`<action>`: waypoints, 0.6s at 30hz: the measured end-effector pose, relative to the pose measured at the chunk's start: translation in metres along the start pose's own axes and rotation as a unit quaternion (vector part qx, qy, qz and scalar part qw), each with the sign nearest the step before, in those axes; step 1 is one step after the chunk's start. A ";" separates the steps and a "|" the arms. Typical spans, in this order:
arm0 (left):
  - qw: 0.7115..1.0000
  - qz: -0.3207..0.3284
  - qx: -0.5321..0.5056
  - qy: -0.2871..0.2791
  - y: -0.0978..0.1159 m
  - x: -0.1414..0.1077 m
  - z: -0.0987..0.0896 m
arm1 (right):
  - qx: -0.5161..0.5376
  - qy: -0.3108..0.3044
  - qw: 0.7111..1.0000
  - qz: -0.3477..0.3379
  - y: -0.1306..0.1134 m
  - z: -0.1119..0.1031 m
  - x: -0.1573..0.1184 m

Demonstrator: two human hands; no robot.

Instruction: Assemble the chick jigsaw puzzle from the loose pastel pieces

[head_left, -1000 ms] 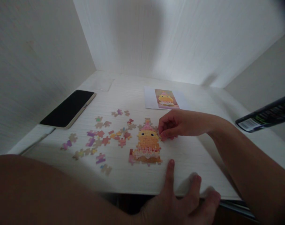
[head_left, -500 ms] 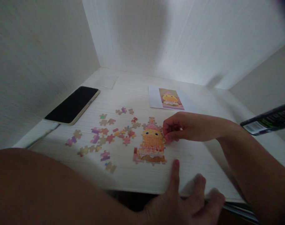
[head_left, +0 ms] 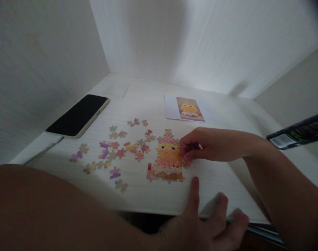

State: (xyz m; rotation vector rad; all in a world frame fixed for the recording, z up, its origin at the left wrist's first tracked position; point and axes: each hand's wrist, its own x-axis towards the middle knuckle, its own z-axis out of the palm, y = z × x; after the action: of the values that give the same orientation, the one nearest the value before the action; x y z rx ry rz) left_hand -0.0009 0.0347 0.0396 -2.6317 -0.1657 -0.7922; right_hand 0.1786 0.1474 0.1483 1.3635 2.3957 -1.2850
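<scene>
A partly joined jigsaw puzzle (head_left: 168,157) lies flat, showing a yellow figure with a pink hat above a cake. At its right edge my right hand (head_left: 194,146) is closed in a pinch, with a small puzzle piece (head_left: 186,163) at the fingertips, mostly covered by them. My left hand (head_left: 206,219) rests at the table's front edge, fingers spread and holding nothing; its index fingertip lies just below the puzzle's lower right corner. Left of the puzzle, several loose puzzle pieces (head_left: 121,153) are scattered in pink, purple, beige and yellow.
Behind the puzzle lies a white sheet with the reference picture (head_left: 189,109). A dark-screened phone (head_left: 79,115) sits at the left, near a clear plastic sheet (head_left: 118,90). A black labelled object (head_left: 297,130) juts in from the right. White panels (head_left: 148,42) enclose the table.
My right hand has slid slightly down along the puzzle's right edge, still pinched. The view has shifted a little; my left hand stays in place on the table edge.
</scene>
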 end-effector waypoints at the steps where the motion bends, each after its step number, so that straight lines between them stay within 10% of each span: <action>1: 1.000 0.000 0.000 -0.001 0.000 0.000 0.000 | -0.002 -0.002 1.000 -0.001 -0.001 0.000 0.000; 18: 1.000 0.013 -0.008 -0.010 -0.001 0.001 0.000 | -0.065 0.014 0.997 0.028 -0.012 0.002 -0.005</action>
State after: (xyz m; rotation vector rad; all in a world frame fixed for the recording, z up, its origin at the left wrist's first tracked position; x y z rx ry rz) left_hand -0.0004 0.0351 0.0406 -2.6528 -0.1315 -0.7619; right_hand 0.1720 0.1402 0.1567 1.4098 2.3930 -1.0830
